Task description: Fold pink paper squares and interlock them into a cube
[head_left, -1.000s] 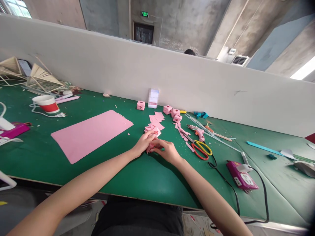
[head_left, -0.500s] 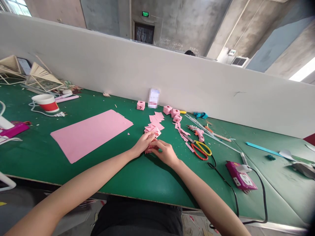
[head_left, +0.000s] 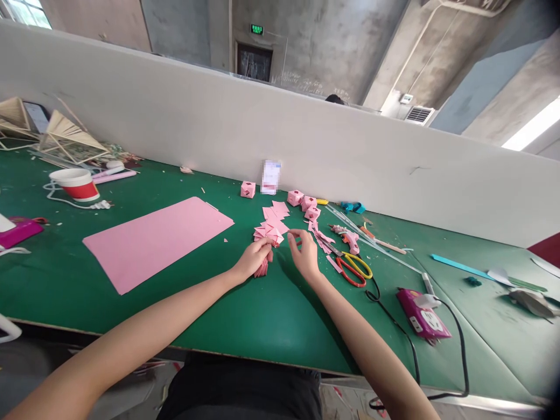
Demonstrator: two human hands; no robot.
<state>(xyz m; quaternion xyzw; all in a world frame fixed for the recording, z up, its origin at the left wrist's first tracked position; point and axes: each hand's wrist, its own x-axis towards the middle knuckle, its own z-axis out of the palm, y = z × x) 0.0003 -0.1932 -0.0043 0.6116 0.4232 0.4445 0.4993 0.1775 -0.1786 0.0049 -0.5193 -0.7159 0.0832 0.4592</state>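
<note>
My left hand (head_left: 254,258) is closed on a small folded pink paper piece (head_left: 275,242) with red marks. Under its fingers lies a bunch of folded pink paper pieces (head_left: 261,269), partly hidden. My right hand (head_left: 305,254) is apart from the left, just to its right. Its thumb and forefinger curl together near a corner of the loose pink paper squares (head_left: 277,213); what sits between the tips is too small to make out. Beyond are a pink paper cube (head_left: 248,189) and several more pink cubes (head_left: 309,202).
Scissors (head_left: 353,269), pink paper strips (head_left: 321,238) and a pink glue gun (head_left: 351,240) lie to the right, with a purple power strip (head_left: 423,315) and its black cord nearer. A large pink sheet (head_left: 160,242) and a paper cup (head_left: 76,185) are left. A partition (head_left: 196,116) stands behind.
My right hand has drawn away from the left, moving right and slightly up. My left hand stays on the folded paper, and more of the bunch below it shows. The view has shifted slightly.
</note>
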